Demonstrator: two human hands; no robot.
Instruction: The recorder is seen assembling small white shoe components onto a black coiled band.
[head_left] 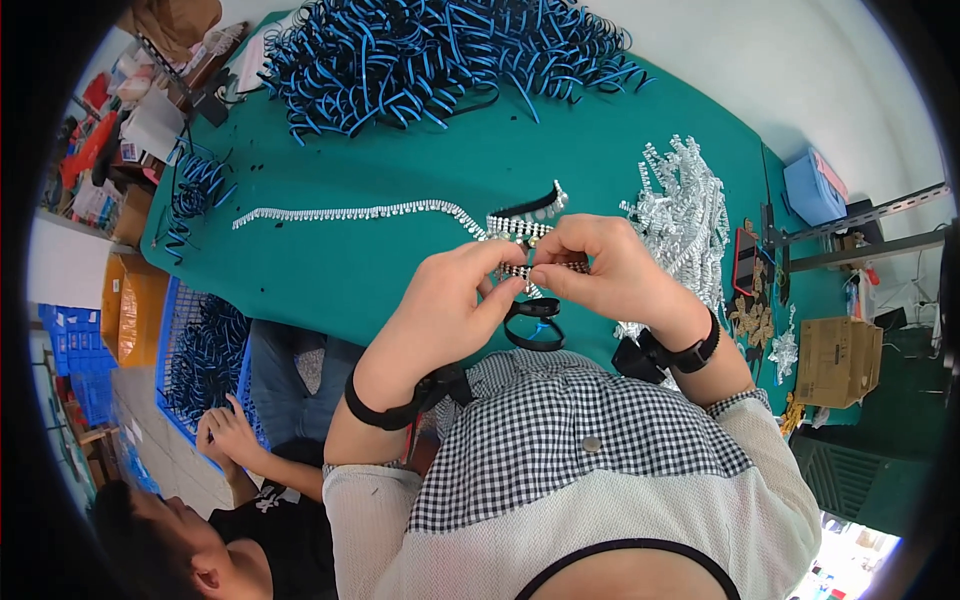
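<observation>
So both hands were busy. The left hand (452, 298) had its thumb and fingers bunched close around the near end of a beaded strip (513, 270), and the right hand (612, 265) was pinching the same strip on its 3 o'clock side, fingertips almost meeting. Taking that strip as the clock's centre, some black loops (537, 347) sat just by it at 6 o'clock. A black band with pearly discs (545, 208) was right past the fingers at 12, and a long silver trim (350, 213) trailed away toward 9-10 on the green table (340, 285).

Further off, a pile of curly silver trims (690, 225) lay near 3. Another person's hands (232, 437) were around 8, close to a blue basket (166, 345) with dark blue coils inside. Furthest up the table, a massive heap of blue-and-black coils (430, 65) filled 11 to 12.
</observation>
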